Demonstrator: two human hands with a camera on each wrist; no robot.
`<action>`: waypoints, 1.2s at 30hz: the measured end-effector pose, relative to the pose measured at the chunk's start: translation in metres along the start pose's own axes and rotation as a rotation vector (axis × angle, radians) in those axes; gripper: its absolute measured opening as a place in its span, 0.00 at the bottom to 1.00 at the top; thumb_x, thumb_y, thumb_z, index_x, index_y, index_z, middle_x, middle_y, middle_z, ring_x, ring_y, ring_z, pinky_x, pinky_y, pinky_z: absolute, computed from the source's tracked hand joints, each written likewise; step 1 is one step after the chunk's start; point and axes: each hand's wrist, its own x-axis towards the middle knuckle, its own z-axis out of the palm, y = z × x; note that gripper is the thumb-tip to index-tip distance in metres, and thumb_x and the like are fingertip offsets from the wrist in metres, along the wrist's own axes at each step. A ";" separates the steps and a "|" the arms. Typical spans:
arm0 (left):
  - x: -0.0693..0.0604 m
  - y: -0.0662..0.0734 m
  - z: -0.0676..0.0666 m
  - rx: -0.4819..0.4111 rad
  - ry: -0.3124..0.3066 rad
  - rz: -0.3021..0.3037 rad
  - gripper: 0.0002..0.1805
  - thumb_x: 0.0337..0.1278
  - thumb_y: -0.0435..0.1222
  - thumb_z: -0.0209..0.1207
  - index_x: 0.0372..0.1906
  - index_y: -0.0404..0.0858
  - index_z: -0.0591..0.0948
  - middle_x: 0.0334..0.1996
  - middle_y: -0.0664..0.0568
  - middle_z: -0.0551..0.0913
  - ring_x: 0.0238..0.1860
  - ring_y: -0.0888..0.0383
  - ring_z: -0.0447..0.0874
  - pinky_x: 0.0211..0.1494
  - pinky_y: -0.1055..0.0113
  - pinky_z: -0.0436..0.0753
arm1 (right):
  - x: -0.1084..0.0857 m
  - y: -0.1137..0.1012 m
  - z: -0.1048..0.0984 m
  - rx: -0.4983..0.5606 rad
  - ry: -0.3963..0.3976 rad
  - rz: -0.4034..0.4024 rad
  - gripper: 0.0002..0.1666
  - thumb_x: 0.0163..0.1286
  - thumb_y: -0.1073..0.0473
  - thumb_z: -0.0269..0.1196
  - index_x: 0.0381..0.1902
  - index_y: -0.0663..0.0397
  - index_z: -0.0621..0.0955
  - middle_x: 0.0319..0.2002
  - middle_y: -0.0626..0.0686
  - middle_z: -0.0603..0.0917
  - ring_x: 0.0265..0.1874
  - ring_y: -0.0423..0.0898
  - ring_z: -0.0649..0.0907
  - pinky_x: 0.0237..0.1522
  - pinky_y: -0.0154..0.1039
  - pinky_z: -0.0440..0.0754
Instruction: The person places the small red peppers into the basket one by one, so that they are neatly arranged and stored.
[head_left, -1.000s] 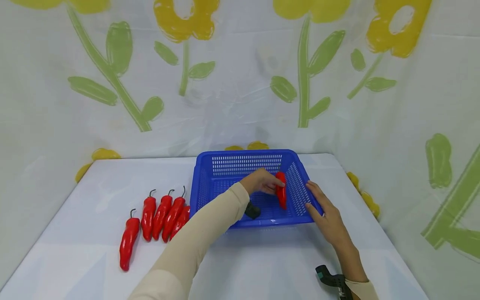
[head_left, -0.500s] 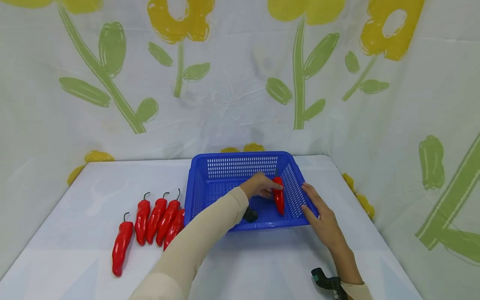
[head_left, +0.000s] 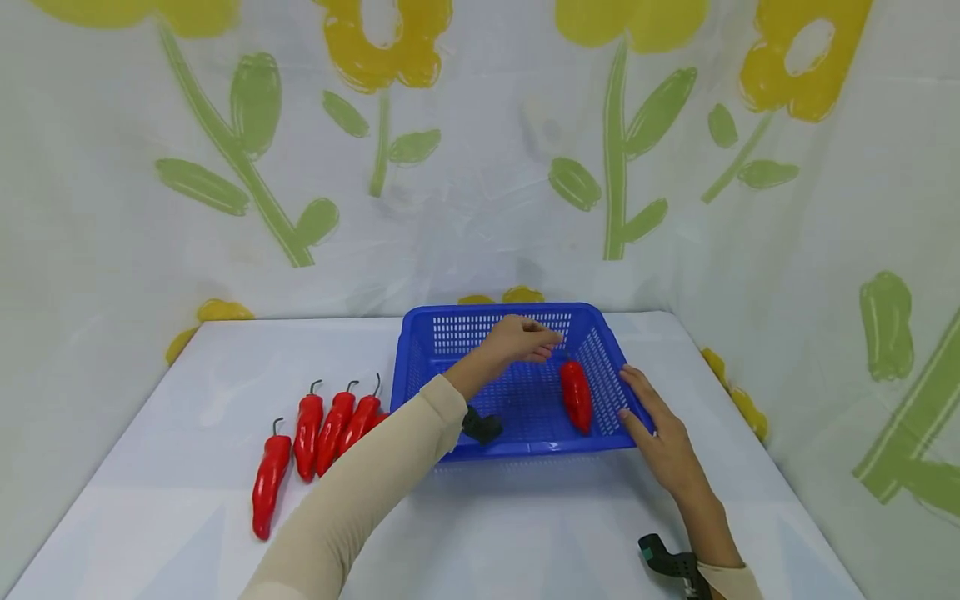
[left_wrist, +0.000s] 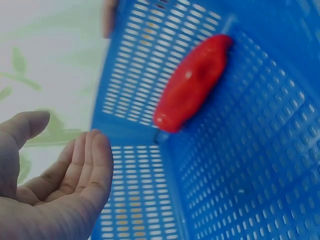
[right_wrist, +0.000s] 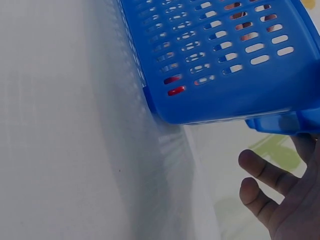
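A single red chili pepper (head_left: 576, 397) lies inside the blue plastic basket (head_left: 512, 450), against its right wall. My left hand (head_left: 521, 337) hovers over the basket, up and left of that pepper and apart from it. In the left wrist view its fingers (left_wrist: 100, 165) bend loosely, the thumb stands off, and nothing is between them. My right hand (head_left: 663, 442) holds the basket's right rim, thumb and fingers at the edge. Two of its fingers (right_wrist: 265, 172) hang free below the rim in the right wrist view.
Several more red chili peppers (head_left: 309, 433) lie on the white table (head_left: 517, 533) left of the basket, one partly hidden by my left sleeve (head_left: 367, 492). A single pepper (head_left: 271, 483) lies nearer. Behind hangs a white flower-printed cloth (head_left: 480, 225).
My left hand has let go of the red chili pepper and moved up and left from it. The pepper now lies in the basket. My right hand stays at the rim.
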 end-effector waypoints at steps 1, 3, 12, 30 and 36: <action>-0.002 0.001 -0.002 -0.004 -0.010 0.019 0.18 0.62 0.38 0.68 0.51 0.30 0.82 0.44 0.40 0.86 0.40 0.52 0.88 0.43 0.65 0.87 | 0.000 0.001 0.000 -0.002 0.003 0.003 0.35 0.78 0.48 0.52 0.79 0.30 0.57 0.79 0.46 0.55 0.75 0.62 0.58 0.62 0.75 0.62; -0.006 0.002 -0.007 -0.030 -0.024 0.051 0.18 0.63 0.37 0.67 0.52 0.30 0.82 0.48 0.39 0.85 0.43 0.50 0.87 0.45 0.65 0.87 | 0.000 0.003 -0.001 -0.008 0.009 0.007 0.35 0.78 0.48 0.52 0.79 0.30 0.57 0.79 0.47 0.55 0.75 0.63 0.58 0.61 0.76 0.63; -0.034 -0.004 -0.034 -0.170 -0.067 0.187 0.22 0.69 0.39 0.62 0.59 0.29 0.78 0.51 0.42 0.83 0.58 0.41 0.81 0.60 0.57 0.81 | 0.000 0.010 -0.001 -0.001 0.015 0.024 0.35 0.78 0.47 0.52 0.79 0.29 0.57 0.79 0.47 0.55 0.75 0.63 0.58 0.60 0.77 0.62; -0.081 -0.044 -0.074 -0.191 0.135 0.402 0.22 0.66 0.41 0.65 0.57 0.30 0.79 0.49 0.36 0.82 0.47 0.49 0.86 0.58 0.55 0.82 | 0.001 0.018 0.000 0.023 0.022 0.024 0.35 0.78 0.47 0.53 0.79 0.28 0.58 0.79 0.46 0.55 0.76 0.62 0.56 0.61 0.76 0.61; -0.095 -0.058 -0.081 -0.198 0.198 0.421 0.23 0.67 0.41 0.63 0.58 0.30 0.78 0.50 0.39 0.83 0.48 0.48 0.86 0.57 0.60 0.82 | 0.002 0.021 0.000 0.017 0.040 0.005 0.34 0.78 0.47 0.52 0.79 0.30 0.58 0.79 0.47 0.55 0.75 0.62 0.57 0.61 0.76 0.62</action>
